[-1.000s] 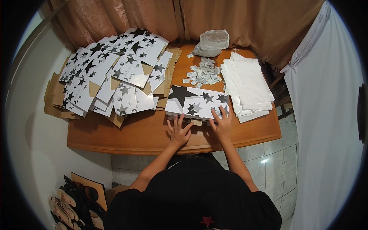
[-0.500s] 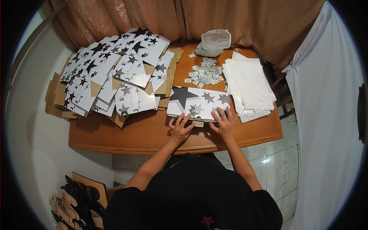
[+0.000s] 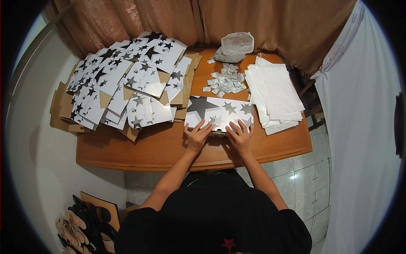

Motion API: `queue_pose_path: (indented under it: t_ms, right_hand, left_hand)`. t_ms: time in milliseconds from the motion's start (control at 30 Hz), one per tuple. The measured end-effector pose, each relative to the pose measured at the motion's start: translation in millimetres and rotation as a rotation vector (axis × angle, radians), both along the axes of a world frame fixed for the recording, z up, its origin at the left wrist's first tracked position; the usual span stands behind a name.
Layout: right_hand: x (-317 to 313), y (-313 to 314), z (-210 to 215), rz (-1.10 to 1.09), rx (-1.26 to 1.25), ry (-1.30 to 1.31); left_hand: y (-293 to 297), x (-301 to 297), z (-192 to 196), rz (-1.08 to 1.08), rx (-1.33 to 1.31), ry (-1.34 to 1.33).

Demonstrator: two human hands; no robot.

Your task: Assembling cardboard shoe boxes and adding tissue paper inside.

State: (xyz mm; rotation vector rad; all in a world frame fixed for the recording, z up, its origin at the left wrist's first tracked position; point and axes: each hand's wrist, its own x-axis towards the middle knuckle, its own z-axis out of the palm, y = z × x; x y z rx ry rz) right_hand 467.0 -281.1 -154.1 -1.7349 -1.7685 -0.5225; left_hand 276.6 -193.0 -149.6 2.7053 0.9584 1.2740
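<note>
A white cardboard box with black and grey stars lies closed on the wooden table, long side toward me. My left hand grips its near edge at the left, fingers resting on the lid and thumb low at the front. Along the same edge, my right hand grips the right part with its fingers bent over the lid. Between the hands, a small dark notch shows in the box's front. The undersides of my fingers and most of the front wall are hidden.
Flat star-printed cardboard boxes pile up at the left. Beyond the box lie many small white sachets, with an open clear plastic bag behind them. White paper sheets are stacked at the right. Shoes sit low at the left.
The tan flap that stuck out at the box's front between my hands no longer shows. My right hand has moved slightly left and its fingers have come closer together.
</note>
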Motion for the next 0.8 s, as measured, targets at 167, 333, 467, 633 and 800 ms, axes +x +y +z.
queue_pose_path:
  t_ms: [167, 333, 467, 633, 800]
  right_hand:
    - [-9.4, -2.8, 11.5, 0.023, -0.013, 0.075]
    - [-31.7, 1.2, 20.5, -0.117, -0.102, 0.392]
    - [-37.2, 4.1, 19.2, -0.151, -0.107, 0.428]
    - [-37.7, 5.3, 15.7, -0.142, -0.069, 0.418]
    - [-39.5, 8.5, 12.3, -0.161, -0.078, 0.405]
  left_hand:
    - [-0.5, -0.2, -2.6, 0.018, -0.014, -0.004]
    - [-8.4, 5.2, 6.8, -0.016, -0.267, -0.119]
    - [-12.2, 12.0, 8.2, 0.024, -0.337, -0.167]
    - [-13.1, 14.5, 10.2, 0.044, -0.450, -0.199]
    - [-14.4, 19.6, 15.3, 0.083, -0.491, -0.176]
